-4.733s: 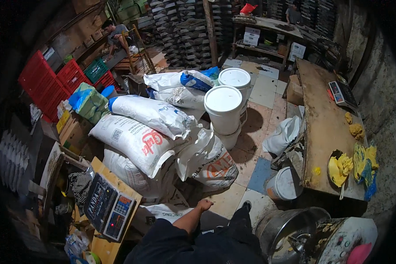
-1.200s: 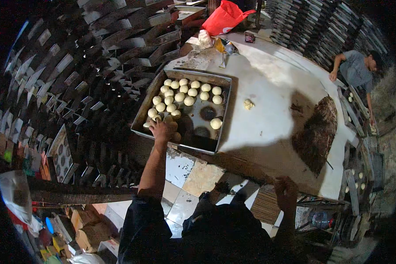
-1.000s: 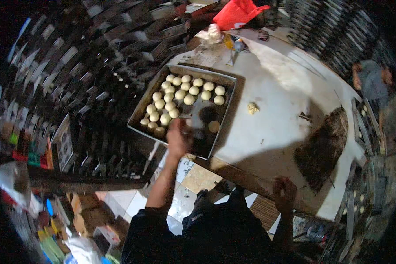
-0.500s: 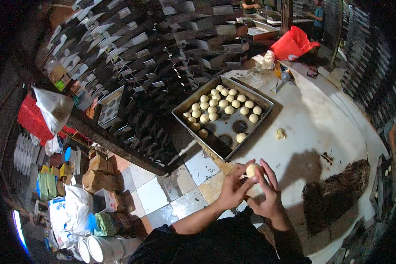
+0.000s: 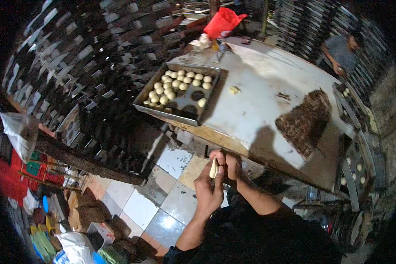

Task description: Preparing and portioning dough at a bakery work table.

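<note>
1. Closest in, the left hand (image 5: 208, 189) grasps a pale, flattened dough piece (image 5: 214, 168) between thumb and fingers. Its forearm rises from the lower edge, leaning rightward, with the hand pointing away from the body.
2. The dough piece stands edge-on, its long axis running away from the person, tipped slightly right at the far end.
3. The right hand (image 5: 233, 166) comes in from the lower right, forearm slanting leftward, fingers curled near the dough's far end; whether they pinch it, I cannot tell.
4. Both hands hang over the tiled floor (image 5: 169, 199), short of the table (image 5: 259, 88).
5. Ahead and to the left sits the metal tray (image 5: 167, 116), partly filled with dough balls (image 5: 183, 86); the left hand is nearer to it.
6. Farther right lie a small dough lump (image 5: 235, 90) and a brown sheet (image 5: 306, 121).
7. Beyond them is a red bag (image 5: 223, 23).
</note>
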Available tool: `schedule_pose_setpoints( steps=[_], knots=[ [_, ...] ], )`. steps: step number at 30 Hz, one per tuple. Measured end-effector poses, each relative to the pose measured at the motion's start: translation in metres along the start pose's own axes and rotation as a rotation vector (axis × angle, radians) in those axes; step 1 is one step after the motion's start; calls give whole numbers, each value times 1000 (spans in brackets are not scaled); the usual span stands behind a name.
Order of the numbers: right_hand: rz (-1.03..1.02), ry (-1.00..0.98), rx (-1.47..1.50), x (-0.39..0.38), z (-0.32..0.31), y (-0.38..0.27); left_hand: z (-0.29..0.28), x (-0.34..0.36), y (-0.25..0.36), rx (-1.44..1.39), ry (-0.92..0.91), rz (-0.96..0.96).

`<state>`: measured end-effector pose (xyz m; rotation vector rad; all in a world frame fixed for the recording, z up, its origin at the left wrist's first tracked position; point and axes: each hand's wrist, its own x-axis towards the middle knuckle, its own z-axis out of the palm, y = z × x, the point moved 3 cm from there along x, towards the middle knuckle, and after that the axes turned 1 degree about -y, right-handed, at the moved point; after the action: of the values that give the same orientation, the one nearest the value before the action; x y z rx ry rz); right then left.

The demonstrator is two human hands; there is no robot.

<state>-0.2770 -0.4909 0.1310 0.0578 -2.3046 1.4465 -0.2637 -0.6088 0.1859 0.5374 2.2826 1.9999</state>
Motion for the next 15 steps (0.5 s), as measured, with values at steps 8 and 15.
schedule_pose_setpoints(
  steps=[8,15],
  knots=[
    [41,145,56,-27,-43,0,38,-34,-51,-680,-234,-474],
    [347,369,-283,-78,-228,130,98,-11,-78,-1039,-437,-663]
  ],
)
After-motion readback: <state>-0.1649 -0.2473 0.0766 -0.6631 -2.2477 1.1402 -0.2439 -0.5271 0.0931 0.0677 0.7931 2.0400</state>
